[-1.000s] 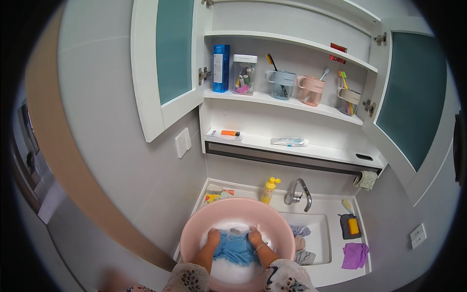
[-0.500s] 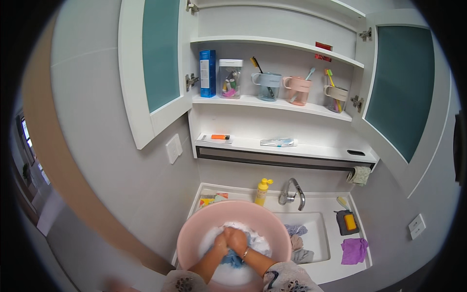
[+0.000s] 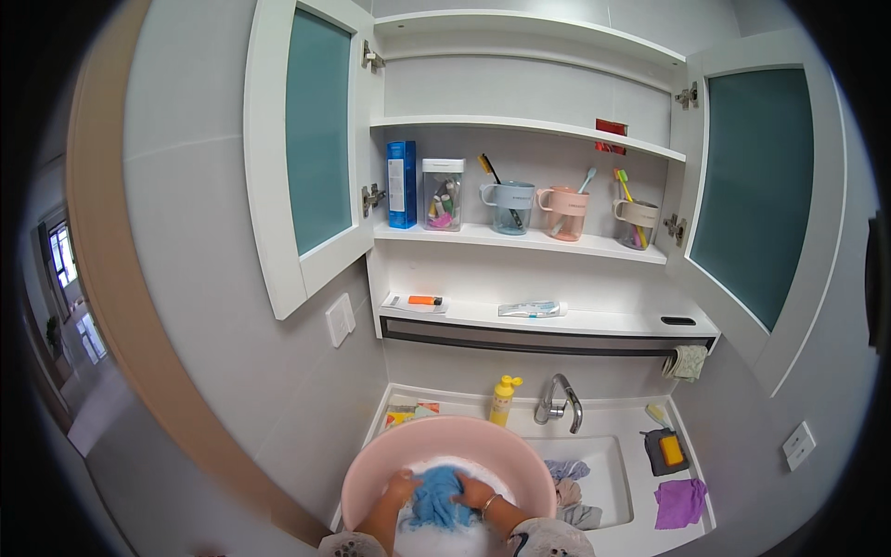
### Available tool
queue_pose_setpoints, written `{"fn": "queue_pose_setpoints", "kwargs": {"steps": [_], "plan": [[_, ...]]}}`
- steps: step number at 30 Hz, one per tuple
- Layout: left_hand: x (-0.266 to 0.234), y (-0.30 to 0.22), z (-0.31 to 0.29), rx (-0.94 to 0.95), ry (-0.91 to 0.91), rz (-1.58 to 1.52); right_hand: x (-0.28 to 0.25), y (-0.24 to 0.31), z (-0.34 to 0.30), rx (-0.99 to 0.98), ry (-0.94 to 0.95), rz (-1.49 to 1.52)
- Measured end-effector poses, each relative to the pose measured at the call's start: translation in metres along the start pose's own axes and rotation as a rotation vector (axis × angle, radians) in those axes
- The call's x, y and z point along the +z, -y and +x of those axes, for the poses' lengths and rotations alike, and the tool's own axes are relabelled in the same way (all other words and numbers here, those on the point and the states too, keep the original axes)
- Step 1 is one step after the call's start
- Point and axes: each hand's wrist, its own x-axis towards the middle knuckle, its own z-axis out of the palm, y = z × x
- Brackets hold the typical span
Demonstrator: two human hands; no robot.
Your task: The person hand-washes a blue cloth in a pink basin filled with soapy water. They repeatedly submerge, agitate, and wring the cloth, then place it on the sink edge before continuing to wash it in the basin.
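A wide pink basin [image 3: 369,470] of white, sudsy water stands on the counter in front of me. In it, a bunched blue cloth [image 3: 436,501] rises partly out of the foam. My left hand [image 3: 401,488] has its fingers closed on the cloth's left side. On the right side my right hand [image 3: 476,493], with a bracelet at the wrist, grips the same cloth. The lower folds are hidden in the suds.
Right of the basin, a white sink [image 3: 613,483] holds several wet cloths [image 3: 569,492] below a chrome faucet [image 3: 559,405]. A yellow bottle [image 3: 502,401] stands behind the basin. A purple cloth [image 3: 680,504] and yellow soap bar [image 3: 671,451] lie at right. Open cabinet doors [image 3: 794,306] hang above.
My hands have gone from pressed together low in the suds to apart, one at each side of the blue cloth, which now shows spread and higher. The view has tilted up.
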Motion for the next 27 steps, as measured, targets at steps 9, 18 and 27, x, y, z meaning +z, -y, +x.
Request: {"fn": "queue_pose_setpoints", "kwargs": {"steps": [9, 18, 27], "plan": [[0.030, -0.013, 0.008, -0.362, 0.175, -1.172, -0.012, 0.062, 0.000, -0.153, -0.266, 0.658], [0.057, -0.081, -0.058, -0.274, 0.021, -0.735, -0.047, 0.089, 0.000, 0.218, -0.333, 0.072], [0.033, -0.127, -0.097, -0.344, 0.121, -0.834, -0.024, 0.081, -0.008, 0.030, -0.380, 0.190]]}}
